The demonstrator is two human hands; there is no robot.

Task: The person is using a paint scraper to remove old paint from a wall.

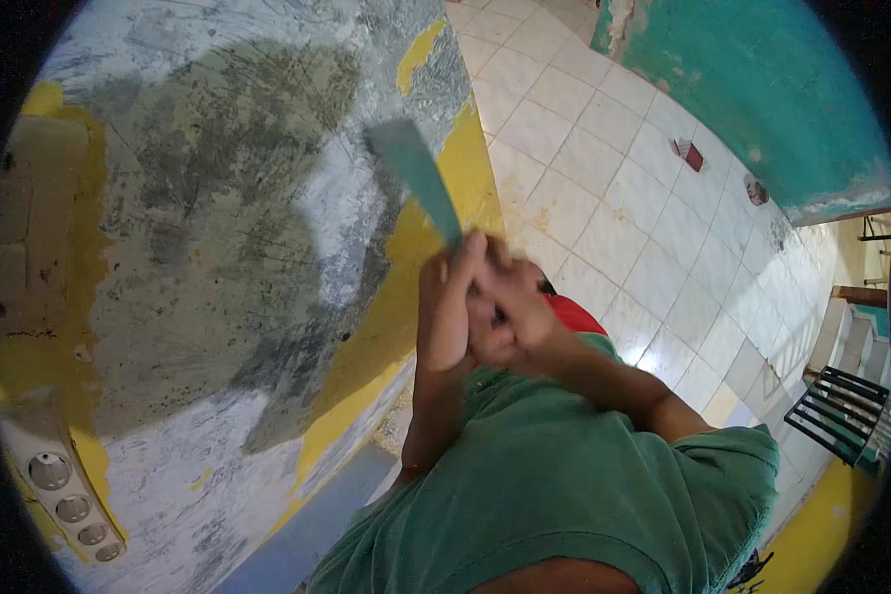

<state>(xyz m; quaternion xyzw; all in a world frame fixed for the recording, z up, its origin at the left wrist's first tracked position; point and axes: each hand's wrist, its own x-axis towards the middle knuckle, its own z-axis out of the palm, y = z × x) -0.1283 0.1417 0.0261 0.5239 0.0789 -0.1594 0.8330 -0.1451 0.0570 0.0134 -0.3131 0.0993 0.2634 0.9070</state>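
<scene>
Before me a scraper with a broad, flat blade (419,174) points up and left, its wide end at or close to the rough wall (230,223). Whether it touches is unclear. My left hand (445,315) is around the handle side of the scraper, just below the blade. My right hand (516,308), blurred, is pressed close against the left one, also around the handle area; the handle itself is mostly hidden by the fingers. The wall surface is mottled grey and white, with yellow paint (423,237) along its edge.
Power sockets (72,508) sit in a strip on the wall at lower left, below a recessed panel (30,223). Right of the wall edge lies a tiled floor (594,163) with a small red box (689,156). A green wall (757,96) and a black slatted rack (837,414) stand farther right.
</scene>
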